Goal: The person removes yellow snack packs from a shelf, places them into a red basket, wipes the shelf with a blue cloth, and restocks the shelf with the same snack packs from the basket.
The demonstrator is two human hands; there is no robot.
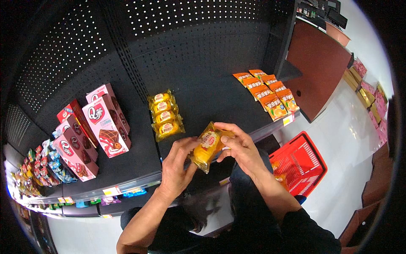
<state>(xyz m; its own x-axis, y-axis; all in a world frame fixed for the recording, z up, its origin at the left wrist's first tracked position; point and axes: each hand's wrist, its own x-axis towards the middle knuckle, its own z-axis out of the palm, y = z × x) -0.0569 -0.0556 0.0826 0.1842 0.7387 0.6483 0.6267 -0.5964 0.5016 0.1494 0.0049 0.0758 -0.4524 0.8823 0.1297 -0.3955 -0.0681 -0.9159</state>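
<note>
In front of the black shelf [203, 104], both my hands grip a yellow bread snack in a clear, printed wrapper [207, 146]. The fingers of my left hand [177, 166] press its left side. My right hand [242, 150] pinches the right side between thumb and fingers. More yellow wrapper shows under the right fingertips; whether it belongs to a second pack I cannot tell. Just beyond my left hand, a short row of similar yellow packs [166, 116] lies on the shelf, one behind another.
Orange pouches [272, 104] stand in two rows at the shelf's right end. Pink snack boxes [106, 127] stand on the left, with bagged snacks [44, 165] farther along. A red shopping basket [304, 158] with some yellow-orange packs sits low at the right. Behind it is a brown counter [317, 70].
</note>
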